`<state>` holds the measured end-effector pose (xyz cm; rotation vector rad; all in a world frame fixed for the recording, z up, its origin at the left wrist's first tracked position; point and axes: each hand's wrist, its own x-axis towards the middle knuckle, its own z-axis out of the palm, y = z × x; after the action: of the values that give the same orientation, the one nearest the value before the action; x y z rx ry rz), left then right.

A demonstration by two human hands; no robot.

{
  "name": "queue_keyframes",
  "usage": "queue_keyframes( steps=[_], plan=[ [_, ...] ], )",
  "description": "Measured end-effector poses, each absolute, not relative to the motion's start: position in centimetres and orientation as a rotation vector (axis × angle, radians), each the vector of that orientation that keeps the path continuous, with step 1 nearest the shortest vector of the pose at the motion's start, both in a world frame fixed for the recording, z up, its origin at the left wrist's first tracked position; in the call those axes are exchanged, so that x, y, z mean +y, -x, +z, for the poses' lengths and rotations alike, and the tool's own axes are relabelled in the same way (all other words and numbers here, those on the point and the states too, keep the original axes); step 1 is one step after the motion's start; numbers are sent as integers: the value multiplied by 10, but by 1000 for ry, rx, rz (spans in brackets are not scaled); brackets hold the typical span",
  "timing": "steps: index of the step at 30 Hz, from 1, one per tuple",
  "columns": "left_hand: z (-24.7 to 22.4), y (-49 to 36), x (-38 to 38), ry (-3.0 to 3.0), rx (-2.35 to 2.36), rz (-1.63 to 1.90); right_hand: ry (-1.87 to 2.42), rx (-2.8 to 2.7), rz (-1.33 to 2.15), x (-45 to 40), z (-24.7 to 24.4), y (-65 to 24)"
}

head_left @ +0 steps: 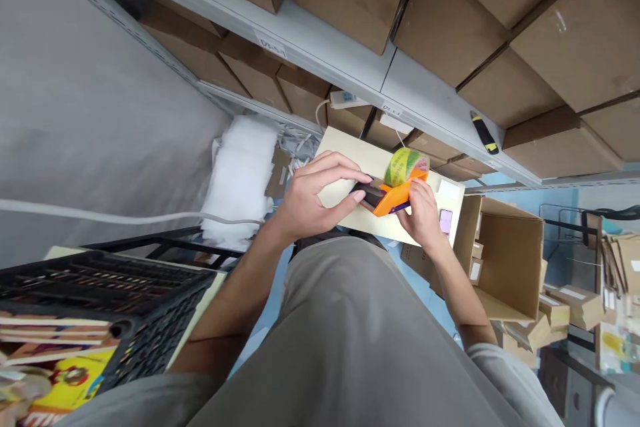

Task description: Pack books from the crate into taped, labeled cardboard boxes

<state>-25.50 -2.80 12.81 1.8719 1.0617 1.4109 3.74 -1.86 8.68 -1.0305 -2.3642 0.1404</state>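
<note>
Head view: the person's two bare hands are up front, over a cream tabletop [339, 144]. Orange tape dispenser [394, 199] is held between them, above the tabletop, roughly mid-frame. A tape roll [399, 167], clear with yellow-green print, sits on the dispenser's upper side.

Right hand [423, 212]: fingers closed around the dispenser's right end, clamped on it. Left hand [317, 195]: thumb and fingers spread apart, tips at the dark left end of the dispenser, seemingly touching; cannot tell if they grip or just rest there.

Phone [445, 221], screen lit, lies on the tabletop just beside the right hand. Grey clothing [360, 333] of the wearer fills lower centre.

Above: grey metal shelf [330, 53] loaded with brown cartons [445, 23]. Black-and-yellow utility knife [484, 133] lies on the shelf at right. White power strip [345, 100] near the tabletop's far edge, cable attached.

Left side: white packing wrap [240, 170] in a pile; black plastic crate [165, 320] lower left, with a yellow packet [77, 379] beside it, print partly cut off. Right side: large open carton [513, 257], smaller boxes [580, 305] near it. Shelf labels too blurred to read surely.
</note>
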Motion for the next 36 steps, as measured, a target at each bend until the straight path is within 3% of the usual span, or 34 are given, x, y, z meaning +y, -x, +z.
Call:
queue_keyframes(
  steps=[14,28,36],
  plan=[
    [120,288,-14,-1901,863,1379,1151,-2408,-94,-47,114,1],
    [128,304,-9,-1888,700,1262,1291,-2412,-78,-69,119,11],
    [125,286,-20,-1874,835,1290,1206,-2400,25,-68,115,-8]
  ],
)
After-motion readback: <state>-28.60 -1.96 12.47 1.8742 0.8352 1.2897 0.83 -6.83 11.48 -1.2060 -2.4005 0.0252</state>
